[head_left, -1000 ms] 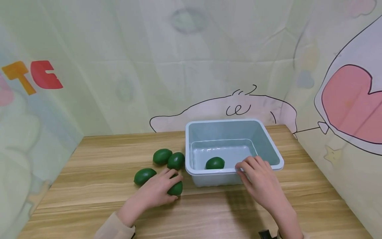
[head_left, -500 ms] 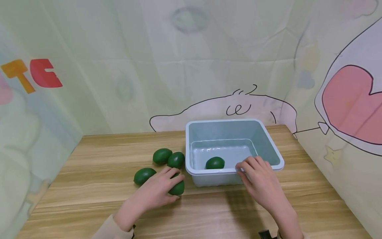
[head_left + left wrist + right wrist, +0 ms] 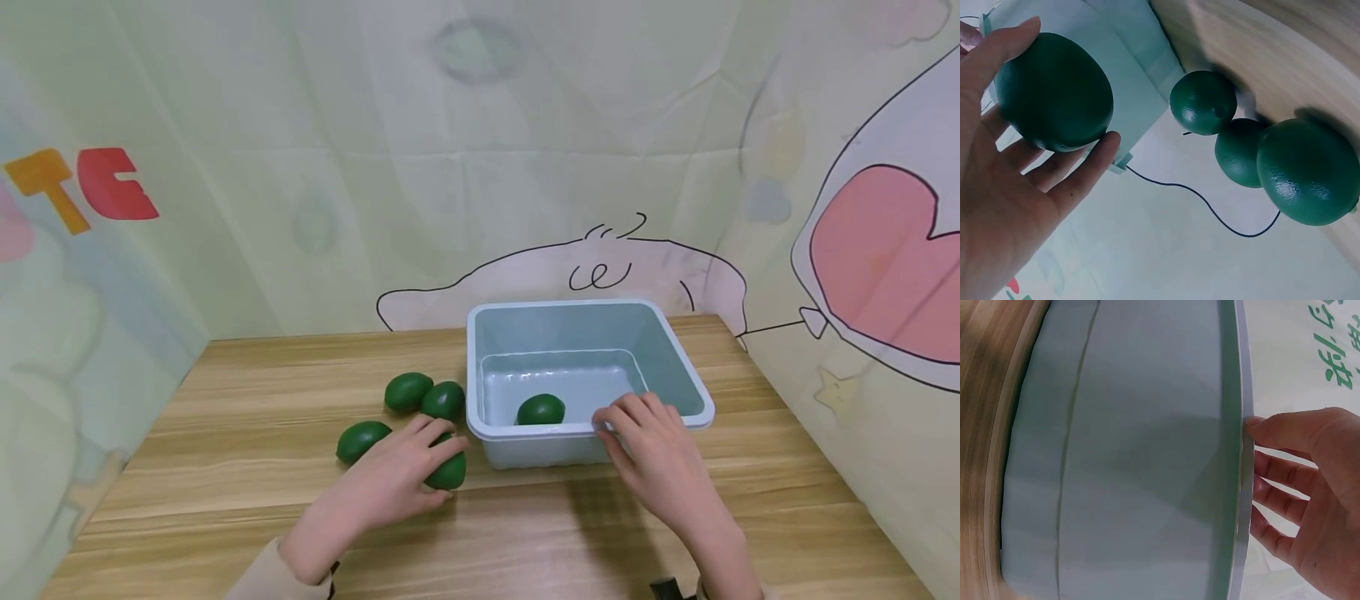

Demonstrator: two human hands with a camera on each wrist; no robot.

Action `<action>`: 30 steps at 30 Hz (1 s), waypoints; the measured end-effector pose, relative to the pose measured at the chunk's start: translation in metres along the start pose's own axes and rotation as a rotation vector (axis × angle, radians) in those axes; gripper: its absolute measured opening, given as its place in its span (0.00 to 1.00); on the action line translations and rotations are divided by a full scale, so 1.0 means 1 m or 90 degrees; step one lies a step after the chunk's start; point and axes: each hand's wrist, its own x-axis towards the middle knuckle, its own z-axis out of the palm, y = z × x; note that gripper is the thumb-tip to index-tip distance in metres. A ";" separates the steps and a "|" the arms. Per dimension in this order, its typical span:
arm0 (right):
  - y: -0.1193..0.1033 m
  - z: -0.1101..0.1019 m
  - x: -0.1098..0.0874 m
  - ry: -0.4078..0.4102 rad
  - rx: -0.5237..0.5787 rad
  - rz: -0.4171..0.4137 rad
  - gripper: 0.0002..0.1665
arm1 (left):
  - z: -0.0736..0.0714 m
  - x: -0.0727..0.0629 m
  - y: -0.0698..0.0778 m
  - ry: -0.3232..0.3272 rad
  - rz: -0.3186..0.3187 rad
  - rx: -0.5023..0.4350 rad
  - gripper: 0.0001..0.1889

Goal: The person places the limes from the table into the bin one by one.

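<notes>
So L hand (image 3: 395,468) grips green fruit (image 3: 447,471), left of R hand (image 3: 654,450) holding bin rim (image 3: 536,432).

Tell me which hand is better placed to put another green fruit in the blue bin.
Left, most likely: the left hand holds a green fruit near the blue bin, while the right hand pinches the bin's near rim.
</notes>
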 end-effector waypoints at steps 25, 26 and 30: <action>0.001 0.000 0.000 -0.002 0.005 0.000 0.09 | -0.024 -0.002 0.010 0.036 0.023 0.028 0.29; 0.001 0.000 0.000 -0.003 0.005 0.000 0.09 | -0.025 -0.002 0.010 0.037 0.024 0.028 0.29; 0.001 0.000 0.000 -0.003 0.004 0.001 0.09 | -0.027 -0.002 0.011 0.043 0.031 0.033 0.29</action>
